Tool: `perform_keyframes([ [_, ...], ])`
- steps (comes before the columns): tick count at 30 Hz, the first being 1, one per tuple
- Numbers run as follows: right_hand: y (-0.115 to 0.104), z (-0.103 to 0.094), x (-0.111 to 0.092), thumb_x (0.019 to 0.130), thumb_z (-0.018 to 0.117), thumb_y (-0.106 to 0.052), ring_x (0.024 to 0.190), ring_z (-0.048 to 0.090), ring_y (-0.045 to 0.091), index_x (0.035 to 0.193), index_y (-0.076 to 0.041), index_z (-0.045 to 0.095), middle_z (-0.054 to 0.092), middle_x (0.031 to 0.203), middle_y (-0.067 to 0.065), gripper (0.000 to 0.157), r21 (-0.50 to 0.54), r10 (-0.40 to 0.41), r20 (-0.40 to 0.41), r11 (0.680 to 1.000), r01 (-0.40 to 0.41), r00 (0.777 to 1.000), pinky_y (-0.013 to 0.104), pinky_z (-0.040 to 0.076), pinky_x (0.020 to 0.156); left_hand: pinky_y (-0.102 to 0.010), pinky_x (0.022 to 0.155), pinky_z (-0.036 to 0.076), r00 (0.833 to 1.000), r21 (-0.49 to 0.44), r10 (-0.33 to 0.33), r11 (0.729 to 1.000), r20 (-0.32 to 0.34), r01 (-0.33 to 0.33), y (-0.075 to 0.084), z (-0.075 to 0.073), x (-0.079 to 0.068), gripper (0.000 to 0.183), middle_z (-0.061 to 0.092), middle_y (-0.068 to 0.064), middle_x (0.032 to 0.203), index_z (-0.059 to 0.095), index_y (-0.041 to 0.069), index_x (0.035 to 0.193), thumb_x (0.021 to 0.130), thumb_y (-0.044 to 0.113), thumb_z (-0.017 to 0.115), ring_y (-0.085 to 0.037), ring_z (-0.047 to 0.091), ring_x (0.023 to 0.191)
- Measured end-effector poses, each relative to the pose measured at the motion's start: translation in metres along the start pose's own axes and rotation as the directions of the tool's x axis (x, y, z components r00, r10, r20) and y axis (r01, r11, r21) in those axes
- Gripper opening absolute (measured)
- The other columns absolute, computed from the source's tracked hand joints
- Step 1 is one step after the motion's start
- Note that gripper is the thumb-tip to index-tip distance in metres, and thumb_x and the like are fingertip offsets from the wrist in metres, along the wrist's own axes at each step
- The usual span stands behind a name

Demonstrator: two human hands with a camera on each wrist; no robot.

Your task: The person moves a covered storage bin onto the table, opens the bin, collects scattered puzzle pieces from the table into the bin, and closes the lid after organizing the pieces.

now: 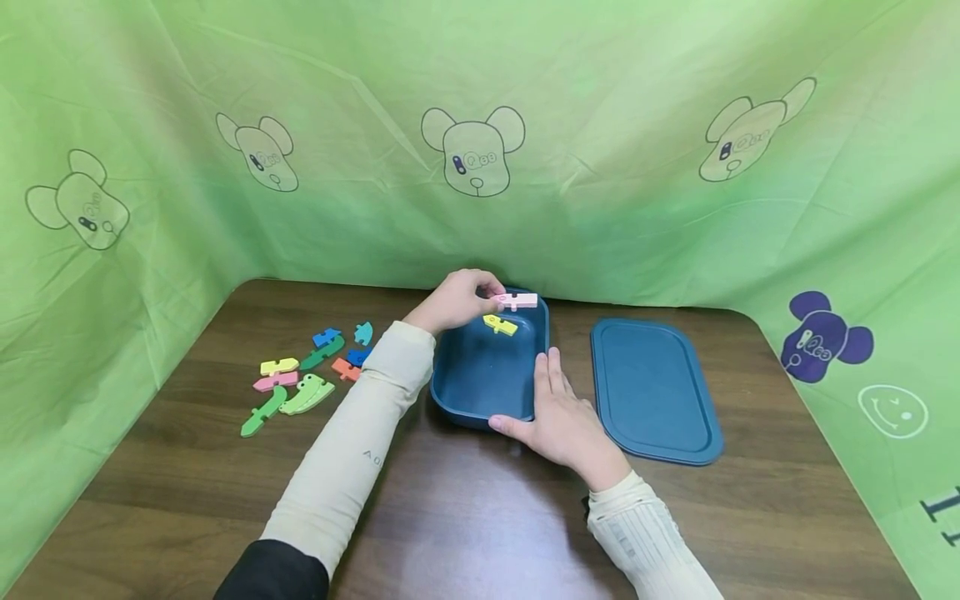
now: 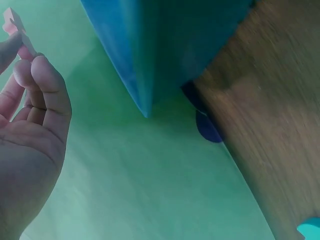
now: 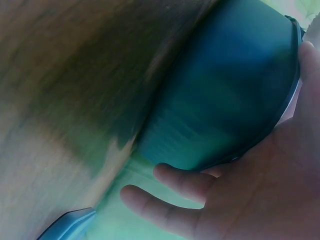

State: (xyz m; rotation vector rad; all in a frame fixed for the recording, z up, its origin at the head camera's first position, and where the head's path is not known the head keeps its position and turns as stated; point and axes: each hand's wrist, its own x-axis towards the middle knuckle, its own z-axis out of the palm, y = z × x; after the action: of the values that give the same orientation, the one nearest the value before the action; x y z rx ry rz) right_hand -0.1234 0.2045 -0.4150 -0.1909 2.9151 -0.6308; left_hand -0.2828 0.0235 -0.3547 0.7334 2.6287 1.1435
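A pink piece [image 1: 517, 300] is pinched between the thumb and fingers of the left hand [image 1: 459, 300], raised over the far part of a blue box [image 1: 487, 375]. Just below it, a yellow piece [image 1: 500, 326] shows inside the box. The right hand [image 1: 564, 419] is spread with fairly straight fingers, its thumb touching the rim at the near right corner and its fingers along the right side. To the right, near the box, a flat blue lid [image 1: 656, 387] lies on the wooden tabletop [image 1: 480, 517]. Left of the box, beyond the left sleeve [image 1: 348, 454], is a loose cluster of coloured pieces: a light green crocodile-head piece [image 1: 306, 395], a green pointed piece [image 1: 264, 411], a dark green piece [image 1: 322, 353], an orange piece [image 1: 346, 369], a teal piece [image 1: 363, 333], plus blue, yellow and pink ones. A green cloth [image 1: 480, 233] printed with outlined mouse-eared heads surrounds the far and side edges.
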Motion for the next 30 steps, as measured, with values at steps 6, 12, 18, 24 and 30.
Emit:
perform_keyframes([
  [6, 0.001, 0.0, 0.0, 0.083, 0.055, -0.081, 0.144, 0.026, 0.05, 0.159, 0.005, 0.001, -0.007, 0.165, 0.024, 0.127, -0.008, -0.006, -0.002, 1.0, 0.006, 1.0, 0.071, 0.032, 0.103, -0.033, 0.08, 0.048, 0.999, -0.006, 0.03, 1.0, 0.015, -0.03, 0.008, 0.003, 0.004, 0.018, 0.064, -0.003, 0.103, 0.071, 0.009, 0.112, 0.096, 0.018, 0.071, -0.02, 0.056, 0.095],
  [12, 0.0, -0.001, 0.0, 0.083, 0.054, -0.083, 0.144, 0.025, 0.049, 0.159, 0.005, 0.001, -0.007, 0.165, 0.024, 0.127, -0.01, -0.012, 0.003, 1.0, 0.012, 1.0, 0.071, 0.032, 0.103, -0.031, 0.079, 0.049, 0.999, -0.025, 0.03, 0.999, 0.024, -0.029, 0.014, 0.006, 0.008, 0.017, 0.065, -0.004, 0.101, 0.071, 0.009, 0.112, 0.096, 0.017, 0.071, -0.021, 0.057, 0.093],
  [18, 0.001, -0.002, -0.001, 0.083, 0.055, -0.082, 0.145, 0.024, 0.048, 0.159, 0.004, 0.001, -0.007, 0.165, 0.023, 0.127, -0.01, -0.004, 0.0, 1.0, 0.004, 1.0, 0.071, 0.031, 0.103, -0.03, 0.073, 0.049, 1.0, -0.079, -0.027, 0.996, 0.01, 0.028, 0.013, 0.014, 0.012, 0.013, 0.066, -0.006, 0.098, 0.071, 0.006, 0.107, 0.096, 0.013, 0.07, -0.021, 0.058, 0.084],
  [24, 0.001, -0.001, -0.001, 0.084, 0.056, -0.079, 0.145, 0.024, 0.048, 0.159, 0.004, 0.001, -0.007, 0.165, 0.023, 0.125, -0.011, -0.006, 0.0, 1.0, 0.006, 1.0, 0.071, 0.032, 0.102, -0.031, 0.073, 0.048, 0.997, -0.096, -0.078, 0.992, 0.003, 0.078, 0.008, 0.021, 0.017, 0.013, 0.066, -0.007, 0.099, 0.071, 0.005, 0.107, 0.096, 0.012, 0.069, -0.021, 0.058, 0.085],
  [30, 0.001, 0.0, -0.001, 0.085, 0.059, -0.077, 0.145, 0.024, 0.047, 0.159, 0.004, 0.002, -0.008, 0.165, 0.022, 0.124, -0.009, -0.004, -0.004, 1.0, 0.004, 1.0, 0.071, 0.032, 0.102, -0.036, 0.086, 0.045, 0.985, 0.016, -0.154, 0.988, -0.079, 0.156, 0.002, 0.02, 0.018, 0.011, 0.067, -0.005, 0.1, 0.073, 0.006, 0.104, 0.094, 0.009, 0.071, -0.022, 0.058, 0.092],
])
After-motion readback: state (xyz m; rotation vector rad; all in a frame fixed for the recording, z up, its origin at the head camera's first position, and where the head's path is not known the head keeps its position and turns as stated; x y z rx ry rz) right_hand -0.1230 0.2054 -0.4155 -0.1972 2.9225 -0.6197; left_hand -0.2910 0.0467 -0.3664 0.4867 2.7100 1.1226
